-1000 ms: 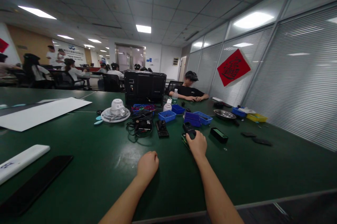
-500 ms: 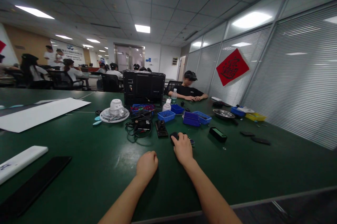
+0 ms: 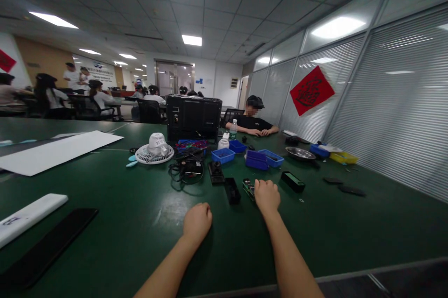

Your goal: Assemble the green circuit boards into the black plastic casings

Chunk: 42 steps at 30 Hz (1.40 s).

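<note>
My left hand (image 3: 198,221) rests on the green table as a closed fist, and nothing shows in it. Farther right, my right hand (image 3: 267,196) is curled closed beside a green circuit board (image 3: 248,188) and covers its right edge. The undersides of those fingers are hidden, so I cannot make out whether they hold anything. An open black plastic case (image 3: 232,191) lies left of the board. To the right of the hand sits another black case with a green inside (image 3: 293,181). A black device with a round knob (image 3: 216,173) stands behind the first case.
A black adapter with cables (image 3: 189,169), a white fan (image 3: 154,152), blue trays (image 3: 223,155) and a metal pan (image 3: 300,153) stand farther back. A large black casing (image 3: 193,119) rises behind them. A person (image 3: 255,123) sits across the table (image 3: 140,242).
My right hand has moved right, off the black case and over to the circuit board's right side. The case and board now show more fully. My left hand stays put; the view shifts slightly.
</note>
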Available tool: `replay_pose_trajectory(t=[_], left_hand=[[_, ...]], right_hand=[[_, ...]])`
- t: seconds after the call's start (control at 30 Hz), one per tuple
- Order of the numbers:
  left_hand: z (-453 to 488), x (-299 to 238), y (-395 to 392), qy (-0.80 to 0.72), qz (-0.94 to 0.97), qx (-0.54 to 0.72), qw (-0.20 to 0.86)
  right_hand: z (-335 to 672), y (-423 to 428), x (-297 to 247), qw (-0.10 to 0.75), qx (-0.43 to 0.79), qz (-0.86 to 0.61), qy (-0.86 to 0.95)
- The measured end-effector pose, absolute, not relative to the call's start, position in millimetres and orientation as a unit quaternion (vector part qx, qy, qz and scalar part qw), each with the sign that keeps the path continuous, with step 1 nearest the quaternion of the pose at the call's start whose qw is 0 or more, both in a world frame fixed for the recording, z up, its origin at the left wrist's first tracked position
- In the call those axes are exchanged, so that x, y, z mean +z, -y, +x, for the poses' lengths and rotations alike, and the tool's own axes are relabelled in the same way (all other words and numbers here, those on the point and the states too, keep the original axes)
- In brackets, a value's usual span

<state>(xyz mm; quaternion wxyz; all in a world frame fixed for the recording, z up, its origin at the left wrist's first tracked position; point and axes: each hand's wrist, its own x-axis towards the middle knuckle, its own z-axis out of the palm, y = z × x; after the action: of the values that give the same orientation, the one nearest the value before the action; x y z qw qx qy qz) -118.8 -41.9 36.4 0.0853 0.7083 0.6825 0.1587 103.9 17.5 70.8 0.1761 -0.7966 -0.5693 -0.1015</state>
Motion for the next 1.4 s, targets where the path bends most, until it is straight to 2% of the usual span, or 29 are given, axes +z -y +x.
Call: replay_pose_trajectory(t=[0.13,0.43,0.57,0.77,0.93,1.4], left_hand=[[-119,36,41,-0.68,0.711,0.159,0.081],[-118,41,45,-0.683,0.711,0.143,0.088],[-119,39,43,-0.678,0.714,0.152,0.088],[-118,42,45,-0.684,0.709,0.143,0.094],[-118,40,44,-0.683,0.71,0.145,0.087],[-119,34,41,-0.673,0.719,0.154,0.077]], right_hand=[[118,-26,65,0.085,-0.013,-0.814,0.575],[80,-21,52,0.068,0.004,-0.762,0.644],[85,-21,57,0.113,0.009,-0.778,0.618],[87,-22,58,0.241,-0.035,-0.773,0.586],[73,-23,55,0.275,-0.027,-0.725,0.631],[28,-19,79,0.093,-0.211,-0.64,0.733]])
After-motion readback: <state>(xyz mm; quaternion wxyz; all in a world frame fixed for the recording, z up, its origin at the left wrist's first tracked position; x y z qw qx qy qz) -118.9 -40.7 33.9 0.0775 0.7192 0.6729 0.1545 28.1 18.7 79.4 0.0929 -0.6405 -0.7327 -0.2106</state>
